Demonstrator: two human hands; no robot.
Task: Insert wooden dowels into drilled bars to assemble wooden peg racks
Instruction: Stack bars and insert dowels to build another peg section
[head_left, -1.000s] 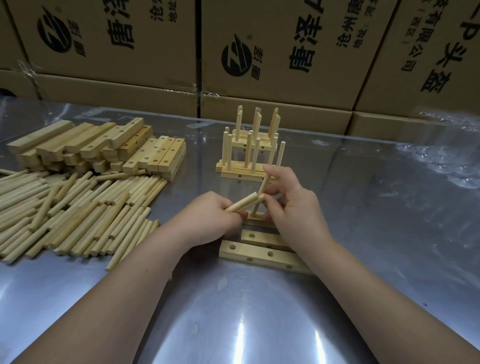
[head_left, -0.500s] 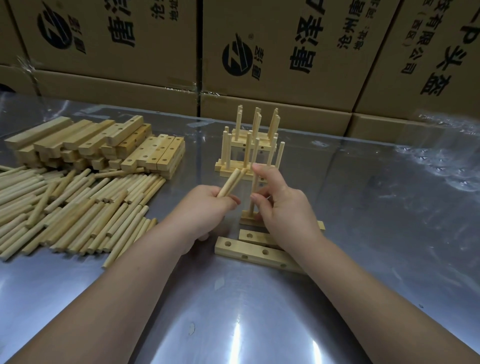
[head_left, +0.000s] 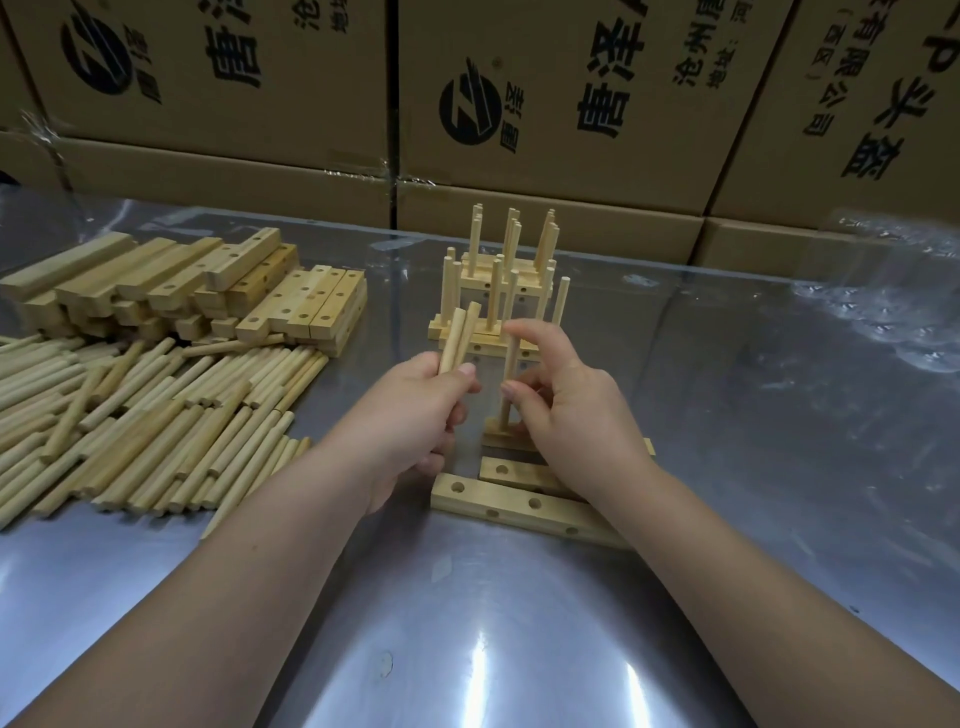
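Cardboard boxes (head_left: 571, 78) line the back of a shiny bench (head_left: 519, 649). On its left lie a heap of loose dowels (head_left: 130, 415) and, behind it, a stack of drilled bars (head_left: 208, 291). Finished racks (head_left: 498, 275) stand piled at the centre. Nearer, two bare bars (head_left: 519, 506) lie flat beside a third bar (head_left: 501, 439). The left hand (head_left: 415, 415) grips two dowels (head_left: 457, 338), tilted upward. The right hand (head_left: 576, 415) curls round an upright dowel (head_left: 510, 364) standing in the third bar, thumb against its side.

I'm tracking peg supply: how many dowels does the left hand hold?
2. Left dowel and right dowel stick up side by side from the left hand; more may be hidden in the fist.
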